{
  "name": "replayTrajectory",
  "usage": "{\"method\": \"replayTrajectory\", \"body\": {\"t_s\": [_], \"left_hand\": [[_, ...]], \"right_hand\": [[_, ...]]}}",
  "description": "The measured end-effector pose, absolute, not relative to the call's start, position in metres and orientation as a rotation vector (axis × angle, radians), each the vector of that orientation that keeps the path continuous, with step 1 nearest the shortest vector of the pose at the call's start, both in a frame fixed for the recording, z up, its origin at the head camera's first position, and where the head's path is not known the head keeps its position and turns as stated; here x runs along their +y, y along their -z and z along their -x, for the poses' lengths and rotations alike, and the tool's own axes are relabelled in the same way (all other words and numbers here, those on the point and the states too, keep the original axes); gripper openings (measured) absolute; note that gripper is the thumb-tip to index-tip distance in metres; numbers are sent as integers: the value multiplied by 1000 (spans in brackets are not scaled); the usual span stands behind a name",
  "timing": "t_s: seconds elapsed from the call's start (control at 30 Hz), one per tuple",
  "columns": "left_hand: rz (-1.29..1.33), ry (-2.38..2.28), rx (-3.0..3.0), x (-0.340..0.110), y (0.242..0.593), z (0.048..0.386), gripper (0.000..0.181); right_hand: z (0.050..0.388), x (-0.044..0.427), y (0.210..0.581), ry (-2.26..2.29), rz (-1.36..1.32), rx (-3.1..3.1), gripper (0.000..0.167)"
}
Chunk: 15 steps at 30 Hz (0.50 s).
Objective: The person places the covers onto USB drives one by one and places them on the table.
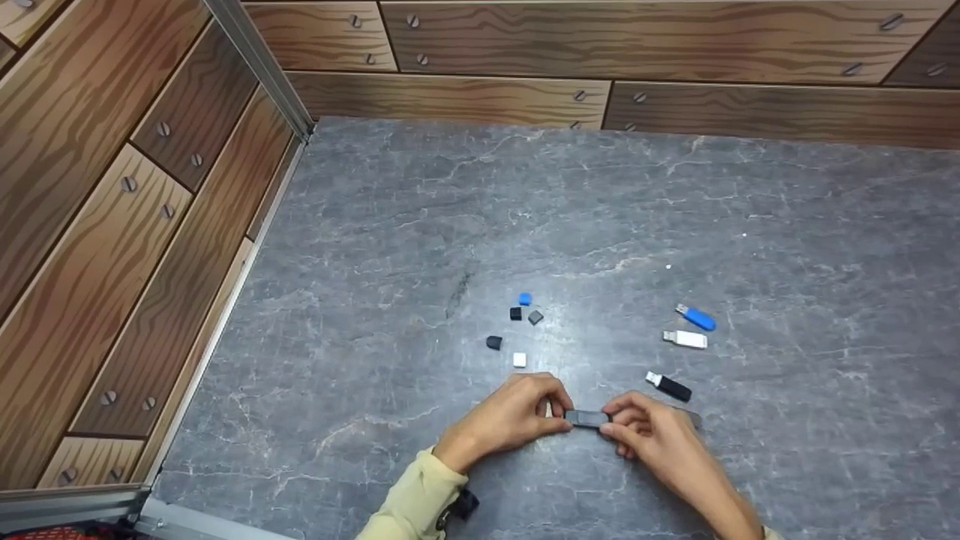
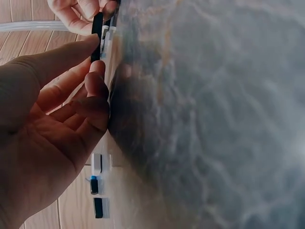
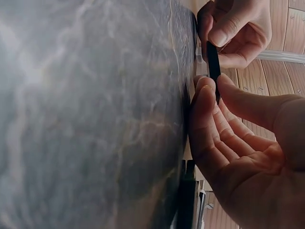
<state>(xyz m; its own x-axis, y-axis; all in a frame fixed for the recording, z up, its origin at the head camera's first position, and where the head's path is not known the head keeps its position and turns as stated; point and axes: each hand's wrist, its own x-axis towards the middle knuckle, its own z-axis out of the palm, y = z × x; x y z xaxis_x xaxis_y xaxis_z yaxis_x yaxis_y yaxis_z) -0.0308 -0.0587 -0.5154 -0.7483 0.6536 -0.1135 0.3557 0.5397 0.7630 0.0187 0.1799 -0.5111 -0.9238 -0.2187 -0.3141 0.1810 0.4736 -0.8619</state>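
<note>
Dark-grey oblong plastic-looking stick (image 1: 586, 418): we hold its long axis left-to-right.
Left hand (image 1: 516, 412): fingers pinch its left end.
Right hand (image 1: 658, 433): fingers pinch its right end.

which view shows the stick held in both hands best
The head view: it looks down on the stick, showing its broad face between the left hand and right hand. Both wrist views show it nearly edge-on, a thin dark strip with fingers covering parts.
</note>
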Motion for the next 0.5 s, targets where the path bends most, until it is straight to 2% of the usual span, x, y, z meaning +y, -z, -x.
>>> {"method": "replayTrajectory", "body": {"t_s": [0.5], "left_hand": [[-786,-946,2441,-55,514,28,13]], "right_hand": [[-16,175,509,1229,214,2516,19]]}}
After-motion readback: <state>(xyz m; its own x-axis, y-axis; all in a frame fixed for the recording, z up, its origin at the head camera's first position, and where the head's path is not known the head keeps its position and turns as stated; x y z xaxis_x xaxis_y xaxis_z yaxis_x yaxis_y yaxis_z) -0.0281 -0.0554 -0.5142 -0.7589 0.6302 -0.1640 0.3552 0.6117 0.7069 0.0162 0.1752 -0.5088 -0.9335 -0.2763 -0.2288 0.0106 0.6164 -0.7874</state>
